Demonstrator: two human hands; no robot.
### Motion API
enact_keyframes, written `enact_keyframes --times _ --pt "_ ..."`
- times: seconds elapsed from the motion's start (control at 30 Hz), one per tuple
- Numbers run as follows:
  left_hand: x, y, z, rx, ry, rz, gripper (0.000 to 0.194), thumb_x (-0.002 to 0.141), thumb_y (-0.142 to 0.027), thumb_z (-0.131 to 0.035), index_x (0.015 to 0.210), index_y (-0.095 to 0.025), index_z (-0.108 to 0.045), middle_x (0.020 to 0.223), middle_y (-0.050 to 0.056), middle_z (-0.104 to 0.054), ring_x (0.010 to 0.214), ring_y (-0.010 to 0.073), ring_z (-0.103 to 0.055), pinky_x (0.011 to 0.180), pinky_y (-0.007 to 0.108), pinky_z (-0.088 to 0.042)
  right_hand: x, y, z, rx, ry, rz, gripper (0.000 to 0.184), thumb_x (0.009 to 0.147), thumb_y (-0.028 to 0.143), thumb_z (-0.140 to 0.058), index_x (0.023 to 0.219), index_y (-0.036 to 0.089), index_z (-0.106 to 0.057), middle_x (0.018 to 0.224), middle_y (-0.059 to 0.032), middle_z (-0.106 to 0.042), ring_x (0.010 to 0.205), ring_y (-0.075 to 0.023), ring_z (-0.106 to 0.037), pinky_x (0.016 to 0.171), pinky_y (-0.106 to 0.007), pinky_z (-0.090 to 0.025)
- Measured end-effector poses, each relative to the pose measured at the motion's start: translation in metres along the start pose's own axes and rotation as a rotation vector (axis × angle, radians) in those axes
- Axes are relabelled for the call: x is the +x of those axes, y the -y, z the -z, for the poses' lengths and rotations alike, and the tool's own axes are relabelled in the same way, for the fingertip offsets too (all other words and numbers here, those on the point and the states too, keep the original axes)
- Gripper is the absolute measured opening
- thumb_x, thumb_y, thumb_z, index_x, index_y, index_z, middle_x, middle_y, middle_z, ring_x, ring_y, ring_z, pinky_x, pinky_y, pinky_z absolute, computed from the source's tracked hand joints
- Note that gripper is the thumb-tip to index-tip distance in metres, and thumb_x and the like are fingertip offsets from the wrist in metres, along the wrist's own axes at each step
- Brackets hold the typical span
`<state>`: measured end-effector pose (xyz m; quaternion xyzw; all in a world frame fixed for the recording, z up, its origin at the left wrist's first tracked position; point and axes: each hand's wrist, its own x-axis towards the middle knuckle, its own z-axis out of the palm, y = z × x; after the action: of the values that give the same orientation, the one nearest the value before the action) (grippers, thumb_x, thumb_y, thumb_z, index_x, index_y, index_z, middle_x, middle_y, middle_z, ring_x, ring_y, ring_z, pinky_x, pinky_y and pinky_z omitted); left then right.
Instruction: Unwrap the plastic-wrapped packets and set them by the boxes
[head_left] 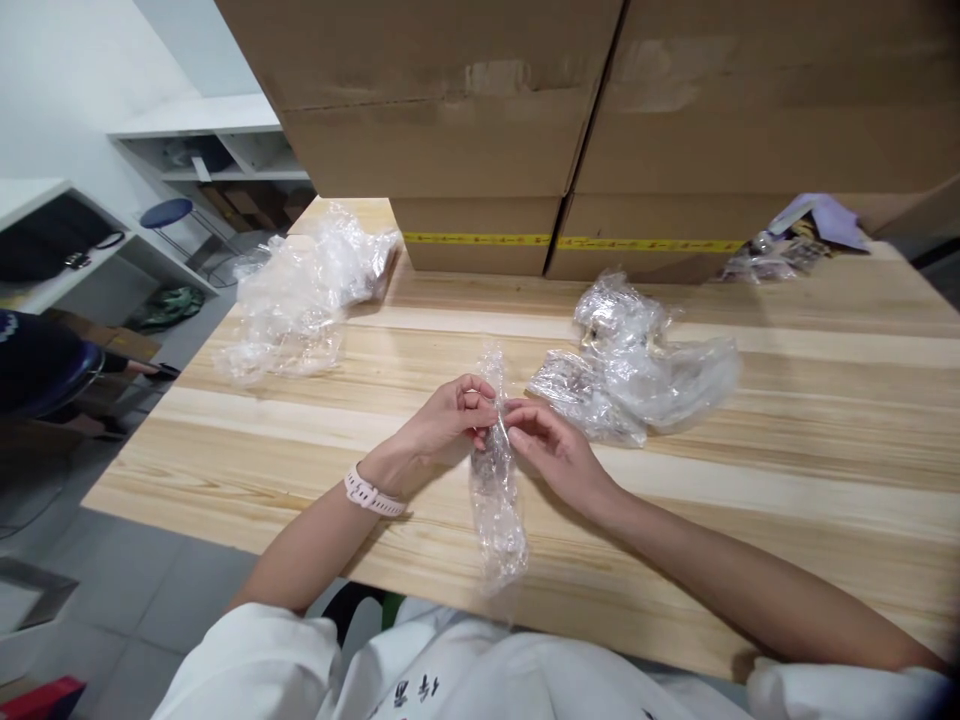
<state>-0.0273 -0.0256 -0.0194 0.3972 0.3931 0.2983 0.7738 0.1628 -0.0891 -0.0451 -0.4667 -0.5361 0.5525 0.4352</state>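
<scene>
Clear plastic bag (495,490) pinched by both hands.

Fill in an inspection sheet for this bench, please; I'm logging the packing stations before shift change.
Surface: light wooden table, planks bare between the bag piles.
Job's things: small clear plastic bag, pinched near its top and hanging down over the table's near edge.
Clutter: crumpled plastic heap at far left; pile of filled clear bags right of the hands; more packets by a purple sheet.
Grips: left hand and right hand both pinch the bag; a watch band sits on the left wrist.
Cables: nothing seen.
Surroundings: stacked cardboard boxes at the back, white shelving and a blue stool at left.
</scene>
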Motion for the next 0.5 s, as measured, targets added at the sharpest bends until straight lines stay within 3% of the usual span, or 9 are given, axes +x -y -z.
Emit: enact_keyframes --times 0.13,0.2,0.33,0.5 --pt "-0.003 -0.005 -0.004 -0.141 0.09 0.024 0.039 0.066 -0.018 -0.093 0.092 -0.014 -0.064 0.063 -0.002 -0.066 0.051 0.0081 -0.058 0.053 0.02 -0.044 0.001 0.001 0.0 0.201 -0.06 -0.164 0.049 0.091 0.057 -0.069 0.128 0.027 -0.058 0.133 -0.0095 -0.062 0.092 -0.0167 -0.068 0.08 -0.038 -0.062" --pt "-0.005 -0.009 -0.007 -0.15 0.126 0.046 0.033 0.067 -0.013 -0.09 0.091 -0.014 -0.066 0.067 -0.001 -0.067 0.055 0.0082 -0.059 0.057 0.021 -0.044 0.001 0.002 0.001 0.212 -0.086 -0.148 0.054 0.091 0.057 -0.068 0.136 0.031 -0.053 0.142 -0.0096 -0.057 0.096 -0.0173 -0.068 0.079 -0.038 -0.063" --pt "-0.006 -0.011 -0.009 -0.148 0.141 0.073 0.032 0.067 -0.009 -0.087 0.092 -0.015 -0.067 0.066 -0.003 -0.066 0.055 0.0079 -0.057 0.056 0.021 -0.041 0.003 -0.001 0.002 0.127 -0.119 -0.054 0.063 0.087 0.051 -0.076 0.142 0.033 -0.049 0.147 -0.0096 -0.053 0.113 -0.0205 -0.063 0.093 -0.041 -0.059" --pt "-0.004 -0.005 -0.009 -0.141 0.153 0.102 0.034 0.065 -0.01 -0.087 0.091 -0.015 -0.066 0.063 -0.003 -0.064 0.05 0.0075 -0.054 0.052 0.02 -0.037 0.005 -0.005 -0.001 0.204 -0.09 -0.09 0.076 0.076 0.044 -0.086 0.14 0.029 -0.046 0.131 -0.0095 -0.062 0.104 -0.0198 -0.066 0.094 -0.042 -0.057"
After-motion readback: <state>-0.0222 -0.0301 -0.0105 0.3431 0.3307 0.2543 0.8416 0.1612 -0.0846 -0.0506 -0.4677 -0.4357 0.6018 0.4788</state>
